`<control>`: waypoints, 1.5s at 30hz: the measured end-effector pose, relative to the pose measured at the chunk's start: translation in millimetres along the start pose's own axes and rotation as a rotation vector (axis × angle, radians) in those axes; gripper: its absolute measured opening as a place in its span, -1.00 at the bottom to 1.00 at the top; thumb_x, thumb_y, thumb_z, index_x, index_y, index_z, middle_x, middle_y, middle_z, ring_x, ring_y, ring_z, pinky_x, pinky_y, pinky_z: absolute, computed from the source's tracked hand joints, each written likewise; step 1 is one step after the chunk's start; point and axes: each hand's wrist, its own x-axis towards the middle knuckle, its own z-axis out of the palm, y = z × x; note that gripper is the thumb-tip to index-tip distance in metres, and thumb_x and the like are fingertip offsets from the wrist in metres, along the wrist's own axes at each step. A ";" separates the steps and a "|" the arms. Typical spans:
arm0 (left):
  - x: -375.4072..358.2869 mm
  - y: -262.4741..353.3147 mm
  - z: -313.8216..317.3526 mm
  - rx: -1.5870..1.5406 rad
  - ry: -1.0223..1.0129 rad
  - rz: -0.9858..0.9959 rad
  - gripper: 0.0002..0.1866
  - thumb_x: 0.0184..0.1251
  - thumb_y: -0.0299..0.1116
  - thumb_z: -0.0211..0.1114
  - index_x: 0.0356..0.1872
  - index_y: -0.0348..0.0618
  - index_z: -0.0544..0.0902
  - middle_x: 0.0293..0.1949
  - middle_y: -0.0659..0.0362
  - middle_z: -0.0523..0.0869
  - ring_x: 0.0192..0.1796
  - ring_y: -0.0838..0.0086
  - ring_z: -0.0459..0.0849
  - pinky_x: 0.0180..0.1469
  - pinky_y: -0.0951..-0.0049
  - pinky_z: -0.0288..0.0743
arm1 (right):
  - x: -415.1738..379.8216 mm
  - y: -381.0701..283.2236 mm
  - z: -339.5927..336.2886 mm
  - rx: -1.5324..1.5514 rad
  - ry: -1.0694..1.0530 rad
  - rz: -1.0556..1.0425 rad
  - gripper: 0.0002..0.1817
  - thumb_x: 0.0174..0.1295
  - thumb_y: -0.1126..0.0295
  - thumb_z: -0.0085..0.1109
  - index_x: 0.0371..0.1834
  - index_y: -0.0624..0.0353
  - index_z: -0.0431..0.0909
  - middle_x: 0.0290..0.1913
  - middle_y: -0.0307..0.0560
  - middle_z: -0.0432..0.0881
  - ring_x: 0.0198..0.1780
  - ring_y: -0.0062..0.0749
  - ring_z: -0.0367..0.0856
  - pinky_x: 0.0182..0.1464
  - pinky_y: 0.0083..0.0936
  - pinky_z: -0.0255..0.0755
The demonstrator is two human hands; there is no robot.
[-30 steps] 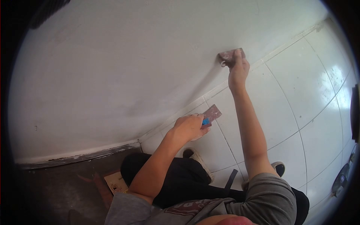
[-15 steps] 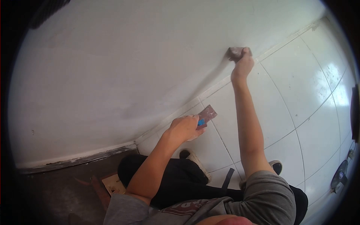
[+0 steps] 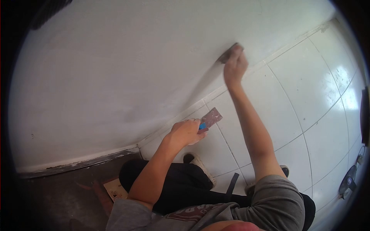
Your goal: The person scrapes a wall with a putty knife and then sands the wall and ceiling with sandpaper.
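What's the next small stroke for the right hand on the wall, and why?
Probably draw the right hand and its sanding pad back down along the white wall: the pad lies against the surface with that arm stretched far out.

The wall (image 3: pixel 127 65) looks matt white, smooth and painted. Below the wall, the floor tiles (image 3: pixel 308 96) are glossy white ceramic with bright reflections. The sanding pad (image 3: pixel 228 53) pressed on the wall looks rough, brownish and dusty. The putty knife (image 3: pixel 210 118) near the wall's foot has a dull, paste-smeared metal blade and a blue plastic handle. The shirt sleeve (image 3: pixel 277 200) is soft grey cloth.
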 end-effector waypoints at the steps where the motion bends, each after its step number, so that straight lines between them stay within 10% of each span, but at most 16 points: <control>1: 1.6 1.2 0.4 0.004 -0.009 -0.006 -0.48 0.51 0.09 0.23 0.10 -0.22 0.61 0.07 -0.07 0.75 0.17 0.02 0.72 0.19 0.05 0.58 | -9.1 9.8 1.8 -0.118 -0.009 -0.119 -0.50 0.70 0.19 -0.13 -0.37 0.27 0.61 -0.57 -0.04 0.69 -0.56 -0.28 0.69 -0.43 -0.39 0.53; 3: 2.0 -0.7 -0.5 0.023 -0.029 -0.019 -0.48 0.52 0.09 0.23 0.10 -0.22 0.61 0.06 -0.07 0.75 0.16 0.02 0.73 0.19 0.05 0.58 | -31.4 15.8 4.8 -0.166 -0.137 -0.187 -0.63 0.64 0.27 0.01 -0.33 0.22 0.64 -0.60 0.00 0.65 -0.54 -0.13 0.71 -0.40 -0.37 0.55; 5: 2.4 0.3 -2.8 0.019 -0.033 0.005 -0.48 0.51 0.09 0.23 0.11 -0.22 0.61 0.07 -0.07 0.75 0.16 0.02 0.73 0.19 0.06 0.58 | -31.2 15.9 -0.2 -0.219 -0.204 -0.209 -0.59 0.69 0.28 -0.10 -0.19 0.36 0.65 -0.57 -0.05 0.66 -0.51 -0.44 0.69 -0.37 -0.44 0.56; 11: -1.6 5.5 -1.7 -0.005 -0.037 0.011 -0.48 0.52 0.09 0.23 0.12 -0.21 0.61 0.08 -0.06 0.75 0.16 0.02 0.73 0.20 0.06 0.59 | 8.9 1.4 10.3 0.004 0.310 0.270 -0.55 0.68 0.24 -0.17 -0.30 0.26 0.62 -0.56 0.03 0.64 -0.60 -0.23 0.61 -0.42 -0.34 0.52; 12: 1.2 4.1 0.1 0.003 -0.017 0.015 -0.48 0.52 0.09 0.23 0.11 -0.21 0.61 0.08 -0.06 0.75 0.16 0.02 0.73 0.19 0.06 0.59 | 3.0 16.7 20.2 -0.356 0.368 -0.084 -0.56 0.66 0.23 -0.11 -0.35 0.25 0.61 -0.51 0.07 0.63 -0.52 -0.07 0.64 -0.41 -0.27 0.50; 17: 7.8 3.0 -0.7 0.030 -0.036 0.004 -0.49 0.52 0.08 0.23 0.12 -0.21 0.61 0.08 -0.07 0.74 0.16 0.02 0.72 0.18 0.05 0.59 | -14.2 33.8 8.4 -0.422 0.079 -0.442 -0.78 0.51 0.35 0.17 -0.31 0.17 0.69 -0.47 0.06 0.66 -0.45 0.03 0.67 -0.37 -0.22 0.53; 21: 5.9 9.4 -5.4 0.018 -0.082 0.010 -0.49 0.52 0.07 0.23 0.11 -0.21 0.61 0.08 -0.06 0.74 0.16 0.02 0.72 0.18 0.05 0.59 | -0.6 52.4 -1.7 -0.014 0.305 0.173 -0.67 0.59 0.25 0.06 -0.24 0.19 0.72 -0.54 -0.06 0.67 -0.54 -0.23 0.68 -0.44 -0.33 0.52; 24: 7.5 5.4 -1.6 0.013 -0.083 0.002 -0.49 0.52 0.07 0.23 0.11 -0.21 0.62 0.09 -0.06 0.74 0.17 0.02 0.72 0.18 0.06 0.59 | 5.7 50.6 -11.6 -0.227 0.389 0.109 -0.59 0.64 0.15 0.01 -0.08 0.26 0.72 -0.50 -0.14 0.67 -0.51 -0.49 0.63 -0.41 -0.52 0.52; 35: 9.3 8.3 -2.4 0.035 -0.069 0.010 -0.47 0.52 0.10 0.23 0.14 -0.22 0.60 0.12 -0.07 0.72 0.20 0.02 0.70 0.20 0.04 0.58 | -1.3 39.3 4.8 -0.531 0.114 -0.627 -0.74 0.46 0.34 0.26 -0.45 0.11 0.64 -0.53 -0.02 0.60 -0.44 -0.05 0.63 -0.38 -0.21 0.49; 39: 9.8 5.1 -1.4 0.019 -0.056 0.009 -0.47 0.53 0.10 0.22 0.12 -0.21 0.60 0.12 -0.07 0.72 0.19 0.02 0.71 0.19 0.03 0.58 | -7.5 58.0 -4.2 -0.386 0.213 -0.199 -0.66 0.61 0.29 0.06 -0.32 0.19 0.71 -0.59 -0.07 0.66 -0.52 -0.15 0.71 -0.44 -0.31 0.53; 45: 7.4 6.3 -1.0 0.029 -0.052 0.010 -0.49 0.53 0.08 0.22 0.11 -0.22 0.60 0.12 -0.07 0.72 0.19 0.02 0.71 0.20 0.05 0.57 | -11.1 40.1 -2.7 -0.413 0.267 -0.242 -0.68 0.58 0.38 0.08 -0.38 0.22 0.67 -0.67 -0.09 0.62 -0.68 -0.23 0.64 -0.63 -0.36 0.44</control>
